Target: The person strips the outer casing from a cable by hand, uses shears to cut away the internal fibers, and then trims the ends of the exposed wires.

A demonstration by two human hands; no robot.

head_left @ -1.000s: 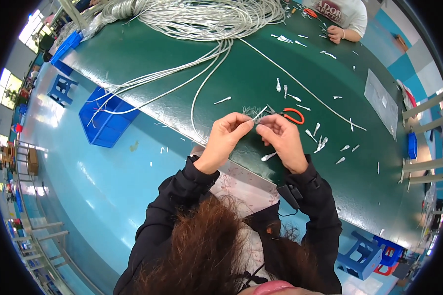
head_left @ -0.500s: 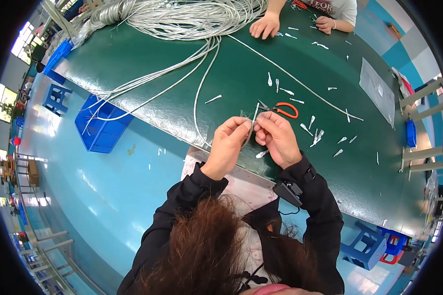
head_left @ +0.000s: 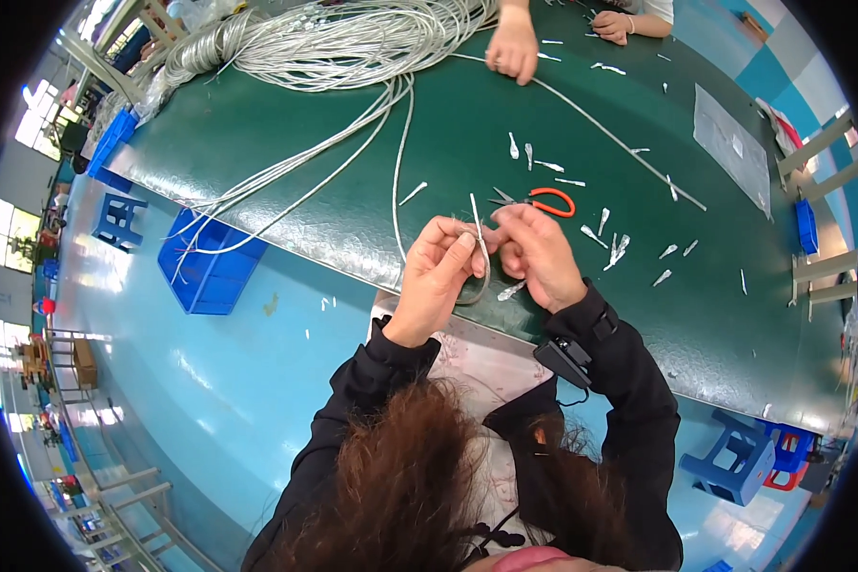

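My left hand point(head_left: 437, 276) pinches a grey cable point(head_left: 487, 271) near its end between thumb and fingers. A white stripped length of the cable points up past the fingertips, and the grey part curves down below them. Close beside it, my right hand point(head_left: 541, 255) has its fingers curled together next to the stripped part; whatever lies between them is too small to make out. Just beyond my right hand, orange-handled cutters point(head_left: 555, 202) lie on the green table with their jaws apart. A white scrap point(head_left: 511, 291) rests beside my right hand.
A big bundle of grey cables point(head_left: 353, 48) covers the far left, with several strands hanging over the table edge point(head_left: 286, 253) above a blue bin point(head_left: 210, 276). Scattered white scraps point(head_left: 618, 250) and a clear plastic bag point(head_left: 731, 143) lie rightward. Another person's hand point(head_left: 513, 50) touches a long cable point(head_left: 620, 141).
My right hand has shifted slightly away from the stripped cable end, which now tilts left. Across the table, the other person's hand has moved onto the long cable. The whole view has shifted a little.
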